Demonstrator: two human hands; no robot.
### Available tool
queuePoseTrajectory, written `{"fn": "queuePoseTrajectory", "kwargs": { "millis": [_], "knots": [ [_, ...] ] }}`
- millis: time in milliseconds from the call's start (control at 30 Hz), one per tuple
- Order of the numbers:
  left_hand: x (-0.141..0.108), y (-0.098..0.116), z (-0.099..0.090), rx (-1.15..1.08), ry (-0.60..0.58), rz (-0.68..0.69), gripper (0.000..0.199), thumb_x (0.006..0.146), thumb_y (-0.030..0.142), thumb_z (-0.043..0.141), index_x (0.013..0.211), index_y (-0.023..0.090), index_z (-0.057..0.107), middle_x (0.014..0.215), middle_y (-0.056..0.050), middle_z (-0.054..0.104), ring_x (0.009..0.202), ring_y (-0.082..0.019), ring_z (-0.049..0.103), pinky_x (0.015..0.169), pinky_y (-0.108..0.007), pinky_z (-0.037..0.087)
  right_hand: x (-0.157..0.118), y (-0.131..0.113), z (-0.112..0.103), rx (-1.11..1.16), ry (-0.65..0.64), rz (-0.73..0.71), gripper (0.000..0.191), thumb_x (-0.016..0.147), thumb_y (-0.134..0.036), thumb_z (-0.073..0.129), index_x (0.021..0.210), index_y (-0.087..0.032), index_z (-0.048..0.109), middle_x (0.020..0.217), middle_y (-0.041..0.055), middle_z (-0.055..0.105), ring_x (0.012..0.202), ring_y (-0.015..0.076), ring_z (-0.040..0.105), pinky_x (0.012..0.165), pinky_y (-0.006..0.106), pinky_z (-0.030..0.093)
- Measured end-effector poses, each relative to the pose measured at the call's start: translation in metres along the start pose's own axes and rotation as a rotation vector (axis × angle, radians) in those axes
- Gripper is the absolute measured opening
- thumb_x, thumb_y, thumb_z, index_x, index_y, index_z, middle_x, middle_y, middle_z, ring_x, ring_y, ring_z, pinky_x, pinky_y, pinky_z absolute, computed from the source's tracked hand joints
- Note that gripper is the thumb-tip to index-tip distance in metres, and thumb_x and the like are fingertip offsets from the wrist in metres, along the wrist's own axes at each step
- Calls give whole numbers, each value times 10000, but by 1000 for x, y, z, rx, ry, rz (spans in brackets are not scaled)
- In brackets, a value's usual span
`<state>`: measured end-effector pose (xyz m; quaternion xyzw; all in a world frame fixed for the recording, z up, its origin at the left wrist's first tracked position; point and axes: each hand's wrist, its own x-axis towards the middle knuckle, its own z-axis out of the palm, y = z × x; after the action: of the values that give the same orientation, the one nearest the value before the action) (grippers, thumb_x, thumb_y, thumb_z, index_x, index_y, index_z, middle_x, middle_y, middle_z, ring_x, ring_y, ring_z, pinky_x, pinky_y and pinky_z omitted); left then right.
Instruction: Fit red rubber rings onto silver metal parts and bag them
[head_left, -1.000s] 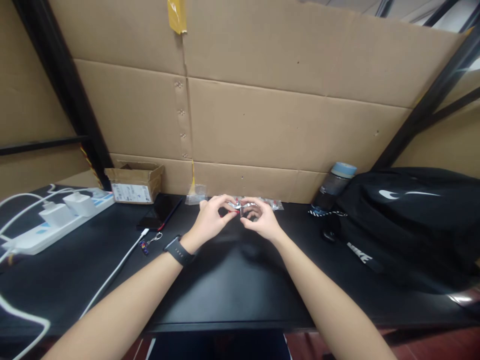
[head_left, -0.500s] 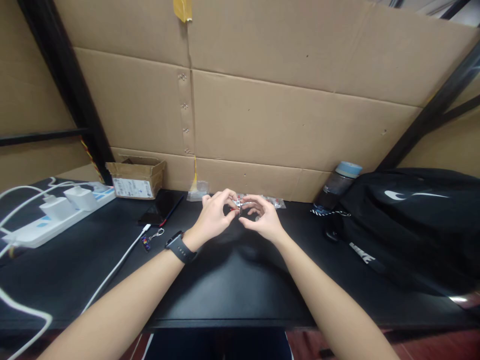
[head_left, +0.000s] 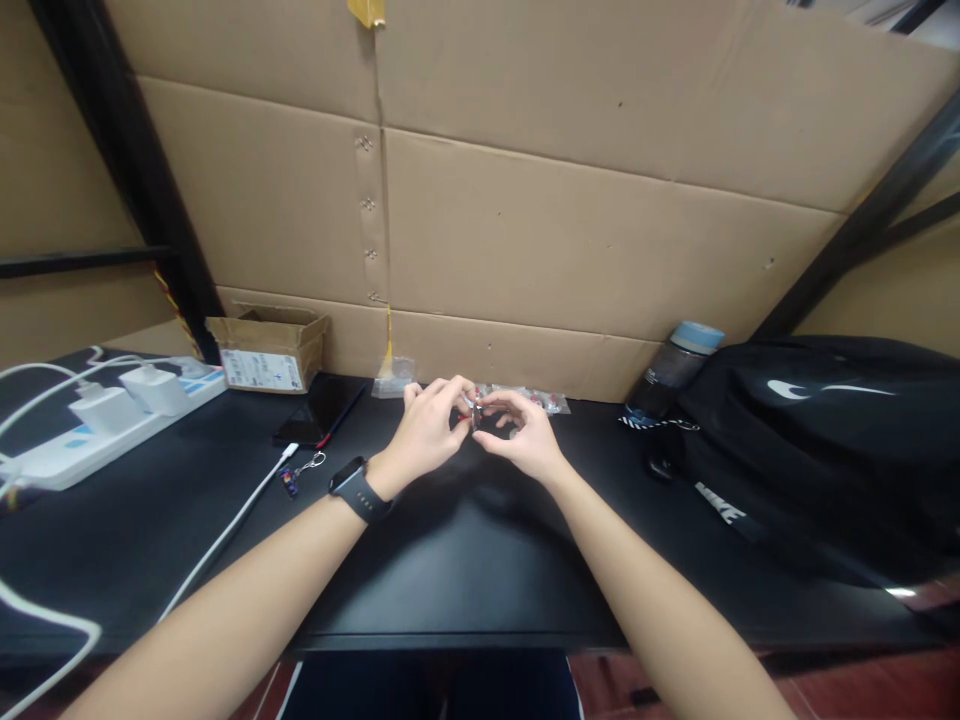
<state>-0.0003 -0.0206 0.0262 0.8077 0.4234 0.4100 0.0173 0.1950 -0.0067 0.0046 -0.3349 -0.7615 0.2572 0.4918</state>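
Note:
My left hand (head_left: 435, 428), with a dark watch on its wrist, is closed in a pinch on a small shiny piece (head_left: 475, 414) with a bit of red by it. My right hand (head_left: 527, 435) faces it from the right, thumb and forefinger closed on the same piece. Fingers cover most of it, so its kind does not show. Both hands are held above the black table (head_left: 480, 580). Just behind them lie small clear plastic bags (head_left: 553, 402) with red bits inside.
On the left are a power strip (head_left: 52, 462) with chargers, a white cable (head_left: 225, 540), a keychain (head_left: 289, 481), a phone (head_left: 319, 410) and an open cardboard box (head_left: 279, 350). A bottle (head_left: 671, 375) and black backpack (head_left: 817, 450) stand right. Cardboard (head_left: 510, 230) walls the back.
The shiny piece and the fingertips have shifted slightly left, and the right thumb and forefinger have drawn closer to the piece. The view has tipped a little; the table items have not moved.

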Motion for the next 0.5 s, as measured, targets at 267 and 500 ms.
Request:
{"fn": "queuePoseTrajectory", "kwargs": {
  "millis": [267,500],
  "knots": [
    [-1,-3,4,46,-18,13,240,834,107,577,1022,249,536,940,7,733,1050,-225,606,838,-376,271,1,8,4,176,-51,178,358,727,-369,823,1019,-213,687,1088,70,736,1002,231,698,746,305,546],
    [-1,-5,6,53,-16,-42,236,845,237,664,1025,245,512,996,-29,741,1080,-262,590,889,-396,284,5,8,0,121,-60,185,262,869,-462,690,899,-204,722,1041,62,745,994,224,684,899,367,527]
  ]
}}
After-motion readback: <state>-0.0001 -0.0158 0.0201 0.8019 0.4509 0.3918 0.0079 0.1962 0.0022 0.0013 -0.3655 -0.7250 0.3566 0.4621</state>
